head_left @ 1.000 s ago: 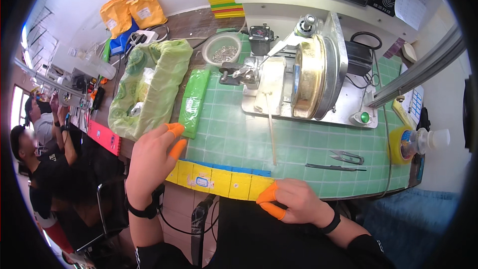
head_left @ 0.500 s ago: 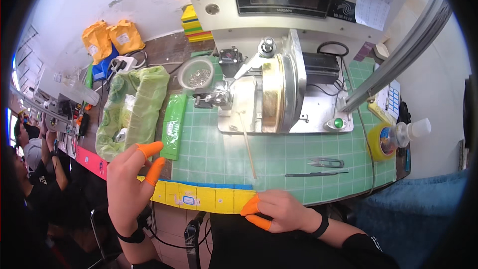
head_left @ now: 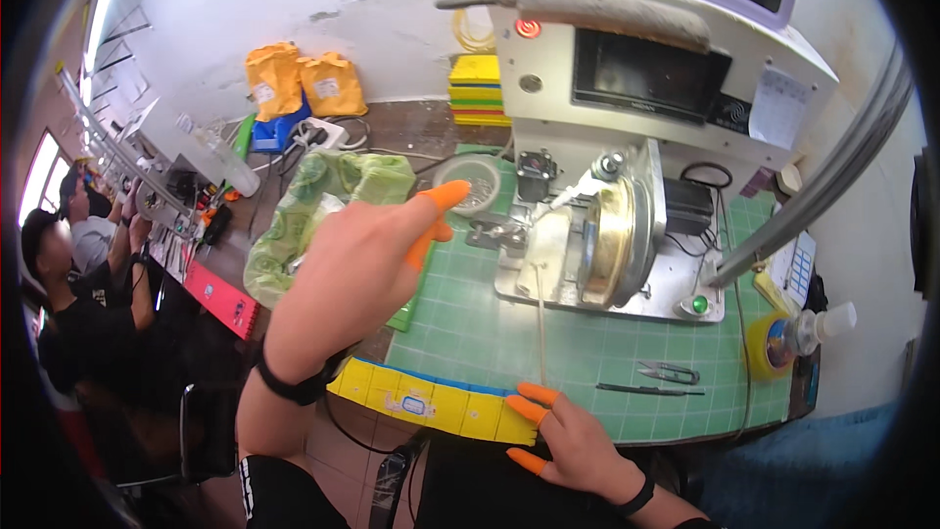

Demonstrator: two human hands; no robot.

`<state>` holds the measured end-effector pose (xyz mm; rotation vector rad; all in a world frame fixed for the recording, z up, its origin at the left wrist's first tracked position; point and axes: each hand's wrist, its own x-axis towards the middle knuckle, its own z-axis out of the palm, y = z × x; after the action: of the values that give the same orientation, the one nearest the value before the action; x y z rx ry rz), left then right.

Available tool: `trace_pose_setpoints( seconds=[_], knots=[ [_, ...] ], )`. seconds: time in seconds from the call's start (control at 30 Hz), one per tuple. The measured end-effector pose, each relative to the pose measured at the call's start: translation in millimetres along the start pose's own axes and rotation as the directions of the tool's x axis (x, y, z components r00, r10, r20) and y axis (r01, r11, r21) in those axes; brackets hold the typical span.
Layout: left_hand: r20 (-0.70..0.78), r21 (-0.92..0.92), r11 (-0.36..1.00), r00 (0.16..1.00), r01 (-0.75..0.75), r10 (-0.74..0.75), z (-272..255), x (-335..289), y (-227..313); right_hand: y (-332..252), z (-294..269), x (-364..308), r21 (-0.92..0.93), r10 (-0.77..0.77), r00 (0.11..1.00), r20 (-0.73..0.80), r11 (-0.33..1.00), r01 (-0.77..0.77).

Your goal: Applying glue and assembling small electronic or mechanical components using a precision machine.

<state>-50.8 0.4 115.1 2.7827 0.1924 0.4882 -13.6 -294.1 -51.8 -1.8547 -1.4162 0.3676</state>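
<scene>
The person's left hand (head_left: 351, 269), orange cots on its fingertips, hung mid-frame, index finger pointing toward the left rim of a round translucent plastic bowl (head_left: 497, 186) of small metal pieces. Could not tell whether it touched the bowl, or whether its fingertips met.

The right hand (head_left: 583, 446), also in orange cots, lay at lower centre, thumb and fingers spread apart; two fingertips overlapped the right end of a long yellow segmented strip (head_left: 441, 408) with a blue back edge. That strip ran along the front edge of a green gridded mat (head_left: 607, 353), lower centre of frame.

A light green plastic bag (head_left: 294, 198) stood left of the bowl. A thin wooden stick (head_left: 542, 333) leaned down from a metal machine with a brass-coloured wheel (head_left: 609, 245). Right of centre, silver snips (head_left: 671, 372) lay just above a slender dark tool (head_left: 651, 390)
</scene>
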Motion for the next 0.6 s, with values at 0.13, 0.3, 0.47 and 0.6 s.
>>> trace_pose_setpoints(
  seconds=[0.13, 0.3, 0.47, 0.6],
  knots=[
    [-0.004, -0.047, 0.999, 1.0, 0.007, -0.008, 15.7, 9.1, -29.3, -1.9, 8.3, 7.8, -0.078, -0.001, 0.999, 0.043, 0.997, 0.005],
    [-0.117, -0.042, 0.998, 0.992, -0.051, 0.045, 30.6, 13.5, -33.9, -15.3, 2.1, 7.5, -0.014, -0.135, 0.981, -0.137, 0.991, 0.134],
    [-0.027, 0.038, 0.999, 1.0, -0.005, 0.006, 64.8, 33.8, -61.6, -10.8, 14.5, -0.4, 0.041, -0.065, 0.992, -0.108, 0.997, 0.07],
    [0.114, 0.149, 0.988, 0.992, 0.035, -0.053, 91.6, 48.8, -95.3, -13.4, 16.1, 5.4, 0.035, -0.09, 0.987, -0.134, 0.995, 0.096]
  ],
)
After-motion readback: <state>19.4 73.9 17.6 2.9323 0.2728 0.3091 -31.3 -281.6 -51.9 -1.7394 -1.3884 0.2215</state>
